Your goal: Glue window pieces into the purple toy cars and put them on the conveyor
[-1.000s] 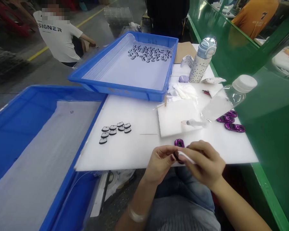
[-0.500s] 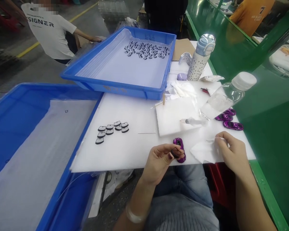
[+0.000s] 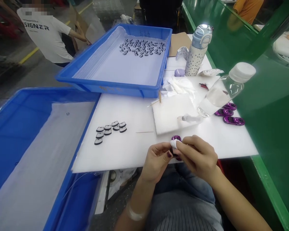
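Note:
My left hand [image 3: 158, 160] pinches a small shiny purple toy car body [image 3: 176, 138] at the near edge of the white foam board [image 3: 139, 112]. My right hand [image 3: 197, 155] is closed around a small white cloth [image 3: 175, 144] and presses it against the purple piece. Both hands meet over the board's front edge, above my lap. A group of several small black window-shaped parts [image 3: 109, 129] lies on the board to the left of my hands.
A blue tray [image 3: 115, 84] at the back holds many black parts [image 3: 142, 47]. A large blue bin [image 3: 19, 128] stands at left. Clear bottle [image 3: 225, 88], spotted bottle [image 3: 197, 51], a syringe [image 3: 190, 118] on a white pad, more purple bodies [image 3: 228, 115] at right. A person in a white shirt [image 3: 44, 35] stands behind.
My right hand picked up the white cloth from the board at right and brought it back left onto the purple piece held by my left hand.

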`<state>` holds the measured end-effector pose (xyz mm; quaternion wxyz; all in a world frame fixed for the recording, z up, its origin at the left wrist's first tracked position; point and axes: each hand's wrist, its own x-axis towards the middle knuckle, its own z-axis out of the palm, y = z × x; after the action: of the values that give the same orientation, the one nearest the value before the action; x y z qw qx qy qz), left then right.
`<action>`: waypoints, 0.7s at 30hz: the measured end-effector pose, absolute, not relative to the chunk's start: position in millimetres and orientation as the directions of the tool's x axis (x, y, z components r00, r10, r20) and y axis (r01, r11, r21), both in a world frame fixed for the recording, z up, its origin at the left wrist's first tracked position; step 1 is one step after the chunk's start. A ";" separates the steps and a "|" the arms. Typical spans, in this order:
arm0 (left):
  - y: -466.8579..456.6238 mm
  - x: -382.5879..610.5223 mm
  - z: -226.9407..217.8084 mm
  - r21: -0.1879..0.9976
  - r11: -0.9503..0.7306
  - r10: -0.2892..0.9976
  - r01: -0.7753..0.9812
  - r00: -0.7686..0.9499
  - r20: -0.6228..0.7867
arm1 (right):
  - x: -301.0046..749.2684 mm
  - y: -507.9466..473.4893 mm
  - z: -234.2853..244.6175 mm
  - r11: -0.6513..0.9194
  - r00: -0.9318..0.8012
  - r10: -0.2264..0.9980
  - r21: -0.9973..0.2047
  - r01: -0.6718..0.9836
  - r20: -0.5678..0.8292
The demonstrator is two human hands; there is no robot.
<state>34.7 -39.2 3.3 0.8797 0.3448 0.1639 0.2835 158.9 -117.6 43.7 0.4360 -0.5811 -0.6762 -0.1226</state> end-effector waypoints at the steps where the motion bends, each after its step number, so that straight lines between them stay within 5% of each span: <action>1: -39.8 34.9 3.4 0.707 0.599 0.618 -0.376 0.779 -0.110 | 158.6 -117.0 42.0 0.290 0.037 0.674 -0.310 0.905 0.738; 6: -40.4 36.0 2.2 0.732 0.585 0.637 -0.348 0.756 -0.150 | 168.4 -131.8 46.4 0.344 -0.070 0.702 -0.252 0.905 0.709; 10: -39.2 25.9 3.7 0.814 0.483 0.626 -0.324 0.777 -0.062 | 185.0 -154.7 46.6 0.214 0.199 0.735 -0.500 0.839 0.648; 13: -39.6 13.9 8.3 0.984 0.064 0.699 -0.166 0.711 0.075 | 189.5 -169.4 33.8 0.052 0.552 0.689 -0.791 0.610 0.471; 15: -41.4 9.4 10.7 0.952 -0.307 0.721 -0.010 0.650 0.240 | 185.9 -175.6 24.1 -0.040 0.655 0.711 -0.915 0.401 0.256; 18: -45.9 11.2 9.2 0.797 -0.598 0.641 0.090 0.651 0.407 | 177.6 -178.9 16.9 -0.099 0.605 0.796 -0.978 0.181 0.031; 21: -50.2 17.7 3.6 0.725 -0.679 0.599 0.118 0.660 0.454 | 174.6 -175.7 20.0 -0.145 0.561 0.827 -0.954 0.264 0.029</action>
<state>17.7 -50.2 3.6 0.3399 0.8452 0.2120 0.3538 174.6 -175.7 20.0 0.5282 -0.7082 -0.3852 0.2665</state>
